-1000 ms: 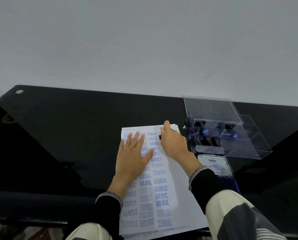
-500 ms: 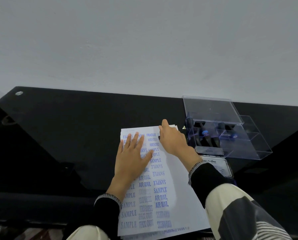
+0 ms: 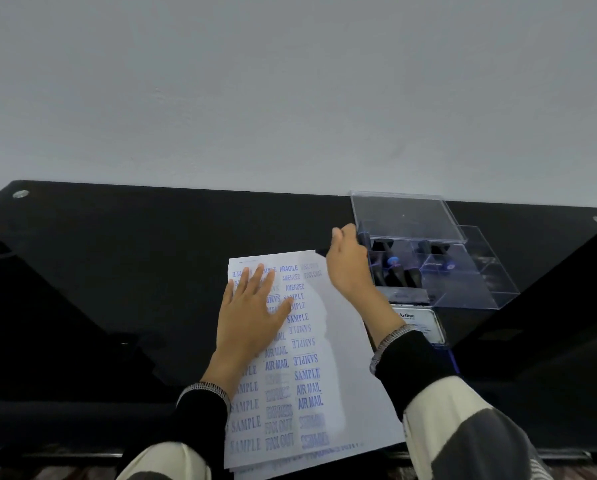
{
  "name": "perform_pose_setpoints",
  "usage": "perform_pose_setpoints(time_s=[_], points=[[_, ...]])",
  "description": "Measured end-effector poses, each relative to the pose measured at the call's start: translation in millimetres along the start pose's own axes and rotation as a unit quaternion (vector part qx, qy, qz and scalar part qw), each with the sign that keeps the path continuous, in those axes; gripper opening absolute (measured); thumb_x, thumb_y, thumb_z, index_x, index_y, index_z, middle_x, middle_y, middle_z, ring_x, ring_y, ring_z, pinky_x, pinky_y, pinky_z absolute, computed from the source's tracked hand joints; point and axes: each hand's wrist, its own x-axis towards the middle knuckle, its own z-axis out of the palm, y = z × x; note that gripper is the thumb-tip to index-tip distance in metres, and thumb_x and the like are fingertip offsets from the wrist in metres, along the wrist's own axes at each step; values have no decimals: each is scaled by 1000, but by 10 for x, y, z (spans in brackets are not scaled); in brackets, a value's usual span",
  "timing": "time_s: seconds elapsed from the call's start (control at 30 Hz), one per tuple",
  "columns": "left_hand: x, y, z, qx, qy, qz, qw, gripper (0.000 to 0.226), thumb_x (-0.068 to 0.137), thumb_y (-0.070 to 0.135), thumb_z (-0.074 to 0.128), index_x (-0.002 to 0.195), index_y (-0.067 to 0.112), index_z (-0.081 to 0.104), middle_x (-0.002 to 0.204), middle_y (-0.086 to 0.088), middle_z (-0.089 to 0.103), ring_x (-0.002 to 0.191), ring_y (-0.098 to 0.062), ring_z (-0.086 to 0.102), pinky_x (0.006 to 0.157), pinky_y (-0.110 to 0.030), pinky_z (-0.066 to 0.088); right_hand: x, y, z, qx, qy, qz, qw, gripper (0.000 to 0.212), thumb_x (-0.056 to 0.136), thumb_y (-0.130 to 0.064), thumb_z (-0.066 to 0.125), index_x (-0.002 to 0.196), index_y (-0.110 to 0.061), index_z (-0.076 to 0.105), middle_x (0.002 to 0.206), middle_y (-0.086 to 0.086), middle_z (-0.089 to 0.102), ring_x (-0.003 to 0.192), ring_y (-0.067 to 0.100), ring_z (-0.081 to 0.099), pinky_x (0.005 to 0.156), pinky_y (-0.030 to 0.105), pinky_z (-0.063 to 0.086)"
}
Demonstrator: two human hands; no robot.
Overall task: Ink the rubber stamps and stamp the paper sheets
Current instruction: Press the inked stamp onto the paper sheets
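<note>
Left hand (image 3: 252, 317) flat, fingers spread, pressing the stamped paper sheets (image 3: 328, 344) onto the black counter (image 3: 117, 265). Right hand (image 3: 349, 268) at the sheets' top-right corner, curled round a small dark thing, prob. a rubber stamp (image 3: 322, 252). Clear stamp box (image 3: 428, 258) w/ lid up just right; ink pad (image 3: 420, 323) below it.
</note>
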Motion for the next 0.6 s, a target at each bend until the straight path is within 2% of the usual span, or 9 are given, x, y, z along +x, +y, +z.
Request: perform_pose_setpoints(time_s=[0.07, 0.13, 0.23, 0.3, 0.37, 0.47, 0.53, 0.6], points=[[-3, -3, -8, -1, 2, -1, 1000, 73, 93, 69, 19, 154, 31, 9, 162, 9, 2, 149, -14, -5, 119, -36, -4, 51, -15, -107, 68, 36, 28, 997, 27, 104, -27, 28, 99, -5, 41, 75, 2, 48, 64, 13, 43, 59, 32, 35], [-2, -4, -14, -2, 0, -1, 1000, 73, 93, 69, 19, 154, 30, 9, 162, 9, 2, 149, -14, -4, 120, -36, -3, 117, 35, -177, 123, 59, 87, 987, 29, 104, -29, 28, 95, -7, 46, 75, 2, 48, 65, 12, 42, 58, 31, 33], [-2, 3, -21, -5, -1, -1, 1000, 74, 92, 69, 18, 154, 31, 9, 162, 9, 2, 149, -14, -4, 120, -37, -3, 165, 144, -246, 239, 67, 168, 954, 29, 102, -30, 31, 82, -15, 45, 68, 3, 46, 58, 13, 38, 51, 26, 30], [3, -6, -15, -4, -1, -1, 1000, 74, 92, 70, 18, 154, 31, 8, 162, 9, 2, 149, -14, -4, 120, -37, -3, 119, 161, -304, 312, 66, 194, 928, 29, 103, -27, 31, 80, -14, 44, 63, 3, 41, 51, 11, 32, 44, 22, 27], [2, -9, -7, -7, 0, -1, 1000, 74, 92, 69, 19, 154, 31, 10, 162, 9, 4, 149, -14, -2, 120, -37, -3, 48, 135, -364, 354, 70, 198, 911, 29, 104, -26, 32, 81, -13, 45, 60, 4, 41, 50, 11, 34, 44, 23, 29], [-5, 2, -15, -34, 27, -2, 999, 70, 93, 66, 31, 151, 29, 24, 160, 8, 18, 148, -15, 10, 120, -36, 4, -80, 88, -388, 348, 73, 169, 919, 27, 103, -27, 35, 84, -13, 47, 60, 5, 47, 52, 12, 43, 48, 26, 43], [-15, 15, -30, -64, 74, -12, 995, 62, 92, 61, 44, 142, 25, 44, 149, 6, 40, 140, -16, 32, 116, -36, 21, -215, 77, -375, 322, 59, 132, 936, 21, 102, -26, 39, 87, -15, 47, 64, 6, 52, 57, 12, 50, 54, 30, 53], [-28, 28, -42, -55, 121, -14, 991, 49, 89, 56, 52, 124, 23, 60, 128, 5, 55, 117, -15, 49, 100, -34, 38, -395, 103, -342, 290, 37, 86, 952, 15, 101, -25, 43, 89, -17, 48, 72, 7, 58, 65, 13, 57, 64, 33, 56]])
